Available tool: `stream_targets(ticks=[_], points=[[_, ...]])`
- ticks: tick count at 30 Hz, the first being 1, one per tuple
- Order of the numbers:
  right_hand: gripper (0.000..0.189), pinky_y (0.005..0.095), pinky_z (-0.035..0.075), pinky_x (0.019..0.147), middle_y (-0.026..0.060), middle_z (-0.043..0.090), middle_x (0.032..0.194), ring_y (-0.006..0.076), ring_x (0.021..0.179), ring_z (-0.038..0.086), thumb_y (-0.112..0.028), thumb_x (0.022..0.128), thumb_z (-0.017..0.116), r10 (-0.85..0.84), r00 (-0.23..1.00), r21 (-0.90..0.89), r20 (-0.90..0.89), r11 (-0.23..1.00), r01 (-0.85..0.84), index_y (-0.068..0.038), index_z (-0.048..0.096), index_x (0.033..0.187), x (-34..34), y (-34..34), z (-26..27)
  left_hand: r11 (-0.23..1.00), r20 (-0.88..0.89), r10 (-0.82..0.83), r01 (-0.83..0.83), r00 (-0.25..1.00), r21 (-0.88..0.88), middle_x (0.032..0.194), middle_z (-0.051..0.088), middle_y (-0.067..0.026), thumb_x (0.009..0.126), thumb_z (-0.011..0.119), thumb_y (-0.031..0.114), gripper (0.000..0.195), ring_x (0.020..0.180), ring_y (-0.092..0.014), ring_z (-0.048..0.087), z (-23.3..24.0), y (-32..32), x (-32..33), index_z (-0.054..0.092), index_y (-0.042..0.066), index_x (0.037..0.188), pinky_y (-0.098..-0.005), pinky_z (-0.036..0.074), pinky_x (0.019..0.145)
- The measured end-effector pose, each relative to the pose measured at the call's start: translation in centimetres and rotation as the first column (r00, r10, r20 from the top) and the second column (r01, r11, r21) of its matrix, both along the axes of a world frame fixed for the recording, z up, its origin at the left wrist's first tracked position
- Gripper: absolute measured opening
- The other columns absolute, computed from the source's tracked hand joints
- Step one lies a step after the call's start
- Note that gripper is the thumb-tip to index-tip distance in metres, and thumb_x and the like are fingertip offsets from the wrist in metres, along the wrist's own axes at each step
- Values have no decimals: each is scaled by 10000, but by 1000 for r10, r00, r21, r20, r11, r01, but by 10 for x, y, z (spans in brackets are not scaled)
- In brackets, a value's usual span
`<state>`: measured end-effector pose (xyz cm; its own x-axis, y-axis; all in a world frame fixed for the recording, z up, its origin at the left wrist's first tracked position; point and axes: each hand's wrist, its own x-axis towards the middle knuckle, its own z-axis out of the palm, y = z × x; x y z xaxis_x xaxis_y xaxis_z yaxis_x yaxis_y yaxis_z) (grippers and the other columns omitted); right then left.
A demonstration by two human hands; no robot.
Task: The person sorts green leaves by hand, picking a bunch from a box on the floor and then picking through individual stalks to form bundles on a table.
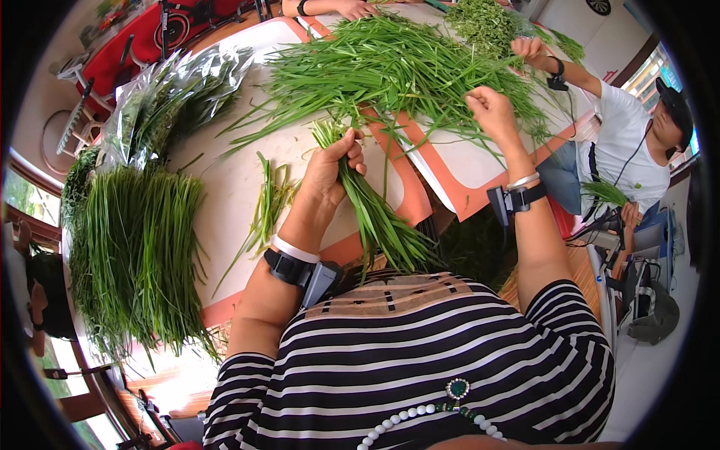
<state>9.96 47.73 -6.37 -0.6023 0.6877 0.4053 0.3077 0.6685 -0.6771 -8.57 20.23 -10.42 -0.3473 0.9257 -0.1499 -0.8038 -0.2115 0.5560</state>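
Note:
My left hand (336,163) grips a bunch of long flat green leaves, probably garlic chives (379,216); its pale cut ends point up and away, and the leaf tips hang towards my striped shirt. Raised over the right part of the table, my right hand (488,109) has its fingers curled with thumb against forefinger; whether a thin stalk is between them I cannot tell. Beyond both hands spreads a large loose heap of the same leaves (388,67). Left of my left forearm lie a few yellowish trimmed leaves (269,202) on the white tabletop (230,180).
Neatly aligned bunches (143,247) fill the table's left edge, with greens in a clear plastic bag (169,107) behind them. Shorter greens (484,28) are piled at the back. A co-worker (630,129) sits at right holding greens; another person's hand (357,8) touches the heap's far side.

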Motion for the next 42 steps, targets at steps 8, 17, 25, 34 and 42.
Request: stream_targets(ticks=[8, 17, 25, 34, 42], points=[[301, 379, 455, 538, 168, 618, 632, 321, 563, 593, -289, 842, 666, 111, 986, 96, 128, 988, -124, -7, 637, 741, -69, -101, -36, 1000, 4, -2, 2, 1000, -5, 676, 390, 31, 963, 535, 211, 177, 599, -78, 376, -3, -1, 1, 514, 39, 1000, -214, 415, 561], [306, 325, 384, 503, 76, 538, 563, 163, 516, 493, -250, 908, 599, 482, 876, -222, -6, 854, -471, 4, 604, 738, -56, -128, -29, 1000, -108, -7, 6, 994, -8, 695, 385, 30, 955, 555, 221, 357, 622, -78, 387, 5, -2, 8, 504, -12, 1220, -213, 412, 580], [201, 293, 428, 564, 28, 584, 647, 102, 592, 514, -182, 914, 596, 616, 779, -247, 119, 778, -577, -10, 649, 825, -45, -133, -5, 998, -81, 55, -57, 995, -18, 804, 535, -25, 969, 526, 246, 225, 692, -129, 507, -6, -4, 2, 578, 36, 1028, -262, 472, 609], [169, 376, 509, 658, 133, 682, 787, 297, 717, 657, -213, 829, 659, -208, 976, 229, 70, 955, 188, -47, 677, 851, -4, 31, -11, 999, -99, 44, -45, 994, -7, 787, 553, -29, 989, 480, 250, 193, 691, -161, 525, 1, -1, 5, 531, 66, 960, -306, 508, 653], [161, 398, 500, 656, 122, 678, 787, 323, 726, 640, -241, 808, 692, -211, 951, 265, 228, 953, 148, -82, 688, 836, -16, 29, -8, 999, -13, 20, -20, 1000, 30, 690, 414, 16, 983, 498, 249, 187, 609, -106, 384, 1, -2, 6, 516, 68, 939, -248, 422, 583]])
